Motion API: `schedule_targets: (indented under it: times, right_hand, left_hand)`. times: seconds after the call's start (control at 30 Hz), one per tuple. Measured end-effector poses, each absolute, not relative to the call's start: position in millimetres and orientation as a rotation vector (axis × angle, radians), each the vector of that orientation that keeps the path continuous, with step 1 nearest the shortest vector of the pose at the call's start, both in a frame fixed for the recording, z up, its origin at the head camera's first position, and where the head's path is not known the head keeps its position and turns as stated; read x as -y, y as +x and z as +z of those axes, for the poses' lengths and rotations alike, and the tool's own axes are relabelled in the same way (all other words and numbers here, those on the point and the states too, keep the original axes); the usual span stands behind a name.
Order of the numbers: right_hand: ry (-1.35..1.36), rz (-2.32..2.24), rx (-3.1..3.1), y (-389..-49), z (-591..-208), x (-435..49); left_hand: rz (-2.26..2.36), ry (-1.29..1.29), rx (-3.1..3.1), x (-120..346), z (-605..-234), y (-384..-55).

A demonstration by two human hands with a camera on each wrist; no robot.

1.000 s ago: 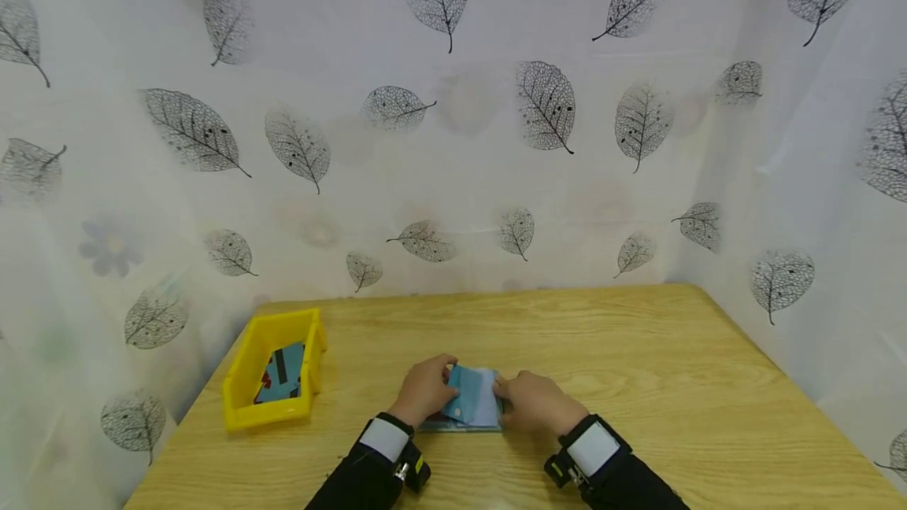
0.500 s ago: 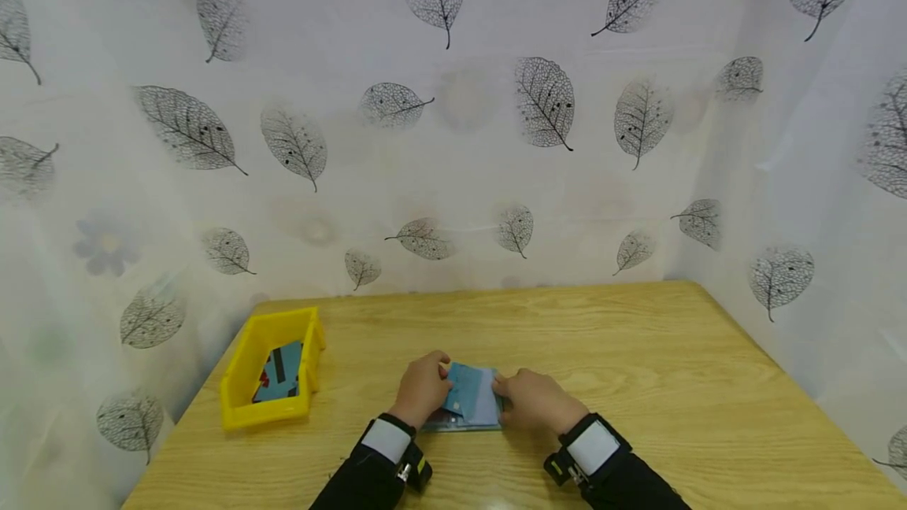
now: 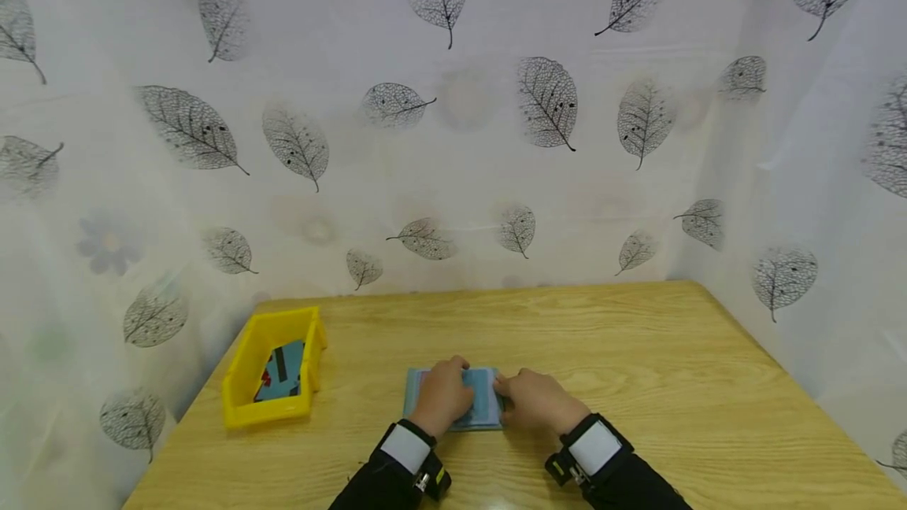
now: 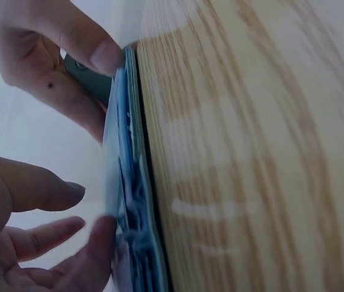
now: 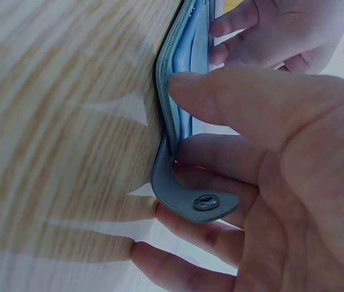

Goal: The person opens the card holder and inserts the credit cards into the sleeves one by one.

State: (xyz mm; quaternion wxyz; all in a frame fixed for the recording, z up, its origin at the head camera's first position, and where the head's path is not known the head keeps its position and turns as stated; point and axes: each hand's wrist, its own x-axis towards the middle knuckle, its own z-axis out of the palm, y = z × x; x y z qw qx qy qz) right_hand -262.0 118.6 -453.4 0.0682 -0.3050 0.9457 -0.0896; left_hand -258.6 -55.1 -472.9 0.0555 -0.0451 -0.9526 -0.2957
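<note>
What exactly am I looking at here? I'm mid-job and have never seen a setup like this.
There's no machine: a person works with two bare hands. The wide picture is taken from the person's head, looking forward and down; the two close-ups come from the left and right wrists, so the table looks tipped there.

On the table stands a yellow bin, off to the left, with blue cards in it. Between the hands is a blue card holder. The right hand pinches its edge, near a strap with a metal snap. The left hand lies over it, touching it.
</note>
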Motion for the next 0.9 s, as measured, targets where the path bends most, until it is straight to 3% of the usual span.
schedule_targets:
  times: [0.43, 0.9]
  right_hand:
    - [-0.972, -0.353, -2.833, -264, -452, -122]
    - [-0.970, -0.412, -2.797, -266, -455, -126]
  left_hand:
    - [-0.747, -0.239, 2.983, 33, -466, -246]
    - [-1.085, -0.218, 2.885, 30, -466, -241]
